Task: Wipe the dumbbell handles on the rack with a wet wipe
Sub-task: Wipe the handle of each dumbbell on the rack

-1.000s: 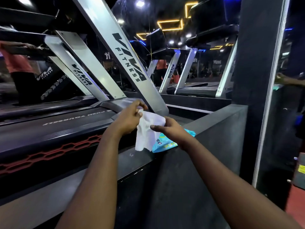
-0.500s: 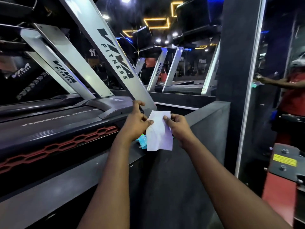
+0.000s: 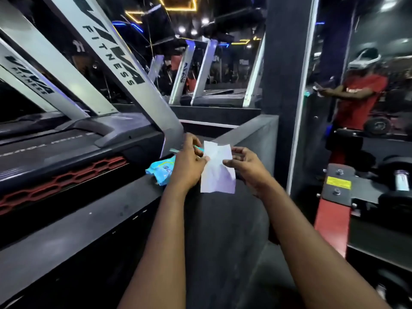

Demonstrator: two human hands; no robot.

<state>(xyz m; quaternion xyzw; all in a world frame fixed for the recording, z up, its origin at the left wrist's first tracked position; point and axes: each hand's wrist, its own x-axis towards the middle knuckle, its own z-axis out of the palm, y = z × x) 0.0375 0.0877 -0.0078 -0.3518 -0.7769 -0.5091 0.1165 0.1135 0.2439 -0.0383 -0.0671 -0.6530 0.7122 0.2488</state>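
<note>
Left hand [image 3: 189, 167] is pinching the wet wipe [image 3: 218, 175], fingers clamped on its edge; right hand [image 3: 248, 168] is hovering just beside it, fingers spread. Behind, the wipe pack [image 3: 159, 171] is lying on the bench [image 3: 89, 221]. Off right, the dumbbell handle [image 3: 402, 183] on the rack [image 3: 336, 188] is waiting; wiping looks not yet begun.

a dark grey ledge [image 3: 84, 219] runs from the near left to the far right. a blue wipe packet [image 3: 160, 169] lies flat on its top, near the left edge. at right, a red rack [image 3: 332, 210] carries a dumbbell [image 3: 401, 181].
</note>
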